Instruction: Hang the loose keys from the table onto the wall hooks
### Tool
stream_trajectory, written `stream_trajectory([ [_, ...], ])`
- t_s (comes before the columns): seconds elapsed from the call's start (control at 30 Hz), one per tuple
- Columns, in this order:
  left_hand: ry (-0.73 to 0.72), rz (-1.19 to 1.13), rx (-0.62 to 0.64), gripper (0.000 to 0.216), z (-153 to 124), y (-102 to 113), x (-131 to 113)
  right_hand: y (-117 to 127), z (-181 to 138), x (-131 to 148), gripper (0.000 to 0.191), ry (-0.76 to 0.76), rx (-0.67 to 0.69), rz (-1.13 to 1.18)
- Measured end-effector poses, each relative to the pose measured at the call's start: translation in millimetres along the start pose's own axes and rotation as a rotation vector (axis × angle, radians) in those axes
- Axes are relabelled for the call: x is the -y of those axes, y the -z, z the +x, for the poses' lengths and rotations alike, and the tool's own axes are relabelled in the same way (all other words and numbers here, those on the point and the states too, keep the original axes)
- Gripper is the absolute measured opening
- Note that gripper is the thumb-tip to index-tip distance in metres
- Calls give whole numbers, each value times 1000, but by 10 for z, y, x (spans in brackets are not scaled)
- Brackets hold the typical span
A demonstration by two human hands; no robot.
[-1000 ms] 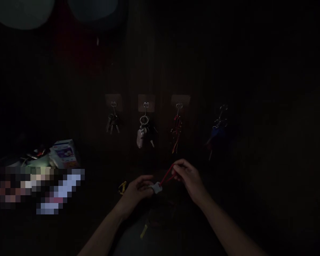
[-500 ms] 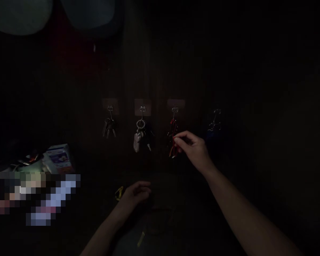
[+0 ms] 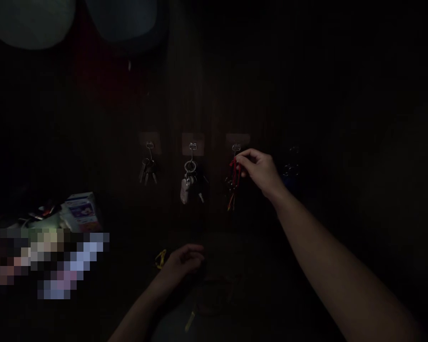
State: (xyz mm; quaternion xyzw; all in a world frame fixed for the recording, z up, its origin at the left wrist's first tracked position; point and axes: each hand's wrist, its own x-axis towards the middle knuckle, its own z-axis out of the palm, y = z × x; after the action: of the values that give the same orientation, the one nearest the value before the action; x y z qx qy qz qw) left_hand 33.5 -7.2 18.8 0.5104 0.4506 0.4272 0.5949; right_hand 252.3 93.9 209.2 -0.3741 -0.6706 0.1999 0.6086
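The scene is very dark. My right hand [image 3: 258, 168] is raised to the wall, its fingers pinched on the red cord of a key bunch [image 3: 233, 183] just below the third hook [image 3: 236, 148]. My left hand [image 3: 185, 262] rests low on the dark surface with its fingers curled; whether it holds anything is hidden. A small yellow tag [image 3: 161, 259] lies just left of that hand. Two more key bunches hang to the left, one with plain keys [image 3: 147, 170] and one with a ring and pale fob [image 3: 189, 180].
A fourth bunch with a blue part [image 3: 290, 173] hangs dimly at the right. A small printed box [image 3: 80, 211] and clutter sit at the left. A yellow strip [image 3: 189, 320] lies near the bottom. Pale rounded shapes [image 3: 32, 21] sit at the top left.
My right hand rose from beside my left hand up to the third hook, carrying the red cord. The white piece seen between the hands is out of sight. My left hand stayed low.
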Motion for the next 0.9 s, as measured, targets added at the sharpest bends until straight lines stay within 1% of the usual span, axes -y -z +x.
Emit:
stream_trajectory([
  [0.1,5,-2,-3,32,-10,-9,-10,5,10,-46,18,-3,13,-38],
  [0.2,4,8,11,33,-19,-16,-17,11,-2,-87,18,31,8,-116],
  [0.33,3,8,24,34,-22,-20,-20,4,-79,-120,16,124,-94,-333],
  [0.43,9,1,27,36,-22,-19,-20,-14,-173,-168,15,150,-142,-371],
  [0.53,2,-1,20,35,-10,-11,-9,-32,-277,-264,26,121,-157,-313],
  [0.63,-10,-5,18,34,13,2,13,-36,-399,-380,41,56,-138,-226],
  [0.7,-11,-16,19,35,25,11,25,-33,-498,-448,47,8,-125,-174],
  [0.77,-6,-18,15,35,31,16,31,-29,-614,-506,48,-36,-100,-152],
  [0.9,2,-3,4,33,38,22,43,-29,-880,-622,42,-120,-11,-171],
])
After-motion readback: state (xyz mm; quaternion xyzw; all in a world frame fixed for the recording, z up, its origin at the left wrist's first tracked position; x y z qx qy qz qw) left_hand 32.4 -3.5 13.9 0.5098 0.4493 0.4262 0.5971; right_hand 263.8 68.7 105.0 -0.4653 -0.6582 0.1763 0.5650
